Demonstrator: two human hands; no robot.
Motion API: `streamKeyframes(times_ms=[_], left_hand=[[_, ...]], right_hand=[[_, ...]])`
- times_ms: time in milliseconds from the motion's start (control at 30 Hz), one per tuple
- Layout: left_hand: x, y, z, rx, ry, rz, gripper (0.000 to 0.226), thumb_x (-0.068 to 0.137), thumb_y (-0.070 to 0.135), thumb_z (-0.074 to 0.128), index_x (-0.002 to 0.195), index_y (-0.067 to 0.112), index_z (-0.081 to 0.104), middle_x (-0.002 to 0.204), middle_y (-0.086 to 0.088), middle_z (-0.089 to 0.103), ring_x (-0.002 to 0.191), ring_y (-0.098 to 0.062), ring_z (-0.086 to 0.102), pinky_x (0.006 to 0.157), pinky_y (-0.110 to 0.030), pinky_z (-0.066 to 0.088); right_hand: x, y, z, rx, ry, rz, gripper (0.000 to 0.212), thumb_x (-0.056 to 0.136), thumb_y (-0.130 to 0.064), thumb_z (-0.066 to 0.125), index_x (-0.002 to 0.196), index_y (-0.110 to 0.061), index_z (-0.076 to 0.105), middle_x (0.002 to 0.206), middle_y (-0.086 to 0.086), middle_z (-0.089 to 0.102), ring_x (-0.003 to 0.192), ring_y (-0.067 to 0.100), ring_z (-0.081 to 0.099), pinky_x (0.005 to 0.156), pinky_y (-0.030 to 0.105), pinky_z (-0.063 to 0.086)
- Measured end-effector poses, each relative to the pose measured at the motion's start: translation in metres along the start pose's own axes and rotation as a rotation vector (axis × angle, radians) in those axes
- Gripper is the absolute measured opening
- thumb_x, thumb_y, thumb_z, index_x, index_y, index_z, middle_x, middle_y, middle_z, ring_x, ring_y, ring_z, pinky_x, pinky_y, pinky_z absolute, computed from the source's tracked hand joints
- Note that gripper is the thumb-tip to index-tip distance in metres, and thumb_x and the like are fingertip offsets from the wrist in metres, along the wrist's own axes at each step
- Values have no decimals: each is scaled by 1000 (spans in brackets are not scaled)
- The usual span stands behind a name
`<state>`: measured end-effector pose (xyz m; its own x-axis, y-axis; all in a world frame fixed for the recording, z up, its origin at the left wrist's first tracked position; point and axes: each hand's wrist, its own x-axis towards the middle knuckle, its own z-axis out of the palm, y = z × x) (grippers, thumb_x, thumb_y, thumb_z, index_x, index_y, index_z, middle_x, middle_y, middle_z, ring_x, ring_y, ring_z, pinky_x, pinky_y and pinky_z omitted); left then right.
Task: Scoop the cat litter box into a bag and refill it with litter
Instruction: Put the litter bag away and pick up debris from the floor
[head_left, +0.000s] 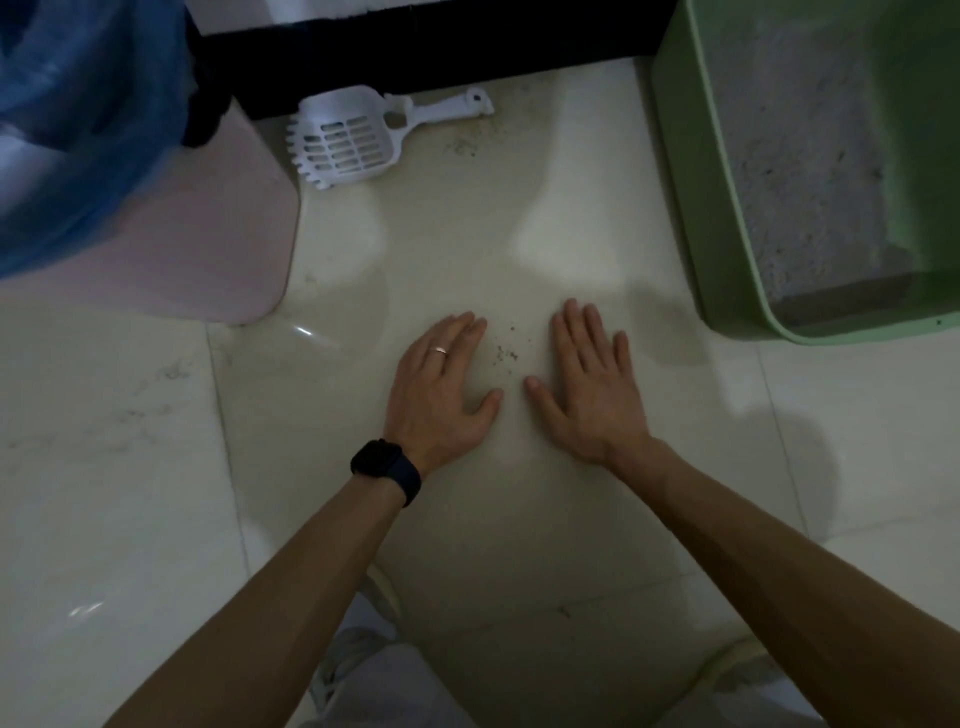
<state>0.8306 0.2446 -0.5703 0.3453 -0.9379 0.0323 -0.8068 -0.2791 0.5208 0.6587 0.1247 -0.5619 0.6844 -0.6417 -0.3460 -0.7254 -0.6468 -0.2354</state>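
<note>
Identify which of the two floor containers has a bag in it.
The pink bin on the left: a blue bag drapes over it. The green litter box on the right holds only pale litter.

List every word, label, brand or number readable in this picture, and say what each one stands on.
None: no text can be read anywhere in this view.
The white slotted plastic scoop, green plastic litter box, blue plastic bag and pink bin show no print.
The black wristwatch shows a dark face with no digits visible.
</note>
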Motion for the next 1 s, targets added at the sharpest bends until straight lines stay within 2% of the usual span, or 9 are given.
streamKeyframes(times_ms=[67, 133, 267, 400, 567, 700, 867, 1000], left_hand=[[0, -7, 0, 45, -40, -19, 78, 82, 55, 67, 144, 12, 46, 148, -7, 44, 135, -25, 41, 112, -40, 35], [3, -13, 0, 58, -32, -5, 76, 81, 60, 68, 140, 15, 53, 141, -5, 50, 129, -24, 46, 106, -39, 39], [18, -17, -2, 77, 8, 23, 67, 75, 61, 73, 129, 22, 64, 125, -3, 59, 114, -23, 48, 91, -37, 44], [27, -16, -2, 60, -15, 5, 58, 73, 61, 74, 123, 32, 68, 118, 2, 60, 110, -24, 46, 86, -37, 46], [35, -10, -2, -67, -41, -38, 33, 76, 54, 74, 105, 38, 75, 112, 5, 60, 104, -21, 45, 85, -37, 50], [30, -5, 6, -176, 20, -41, 17, 79, 40, 76, 94, 32, 79, 107, 3, 62, 101, -22, 45, 85, -34, 49], [21, -2, 17, -209, 145, -81, 18, 80, 37, 75, 89, 22, 81, 83, 5, 66, 100, -19, 44, 82, -28, 47], [20, -2, 21, -131, 201, -27, 23, 83, 42, 68, 84, 23, 81, 80, 7, 68, 96, -18, 45, 75, -32, 49]], right_hand=[[-8, -5, 1, -22, -17, -128, 75, 98, -59, 23, 157, -17, 1, 164, 1, -9, 150, 17, -14, 121, 51, 2], [-10, -3, 0, -8, 0, -213, 73, 97, -59, 27, 156, -19, 12, 165, 2, 1, 151, 17, -5, 121, 51, 9], [9, 8, -14, 50, 117, -163, 83, 87, -69, 45, 153, -22, 28, 159, 7, 26, 144, 26, 26, 115, 44, 29], [32, 9, -27, 10, 117, -143, 89, 74, -79, 54, 148, -33, 35, 145, 4, 38, 128, 25, 38, 101, 41, 40], [50, 3, -28, 87, 176, -215, 58, 77, -66, 62, 127, -37, 63, 125, 0, 52, 105, 21, 48, 88, 39, 48], [46, 3, -14, 282, 274, -273, 29, 81, -45, 72, 107, -30, 76, 106, -4, 62, 92, 19, 52, 72, 32, 50], [38, -2, 1, 286, 408, -270, 18, 86, -35, 72, 98, -24, 79, 95, -6, 70, 86, 21, 55, 68, 28, 49], [30, -6, 5, 232, 438, -280, 17, 91, -31, 66, 94, -19, 78, 92, -3, 71, 82, 21, 58, 65, 31, 51]])
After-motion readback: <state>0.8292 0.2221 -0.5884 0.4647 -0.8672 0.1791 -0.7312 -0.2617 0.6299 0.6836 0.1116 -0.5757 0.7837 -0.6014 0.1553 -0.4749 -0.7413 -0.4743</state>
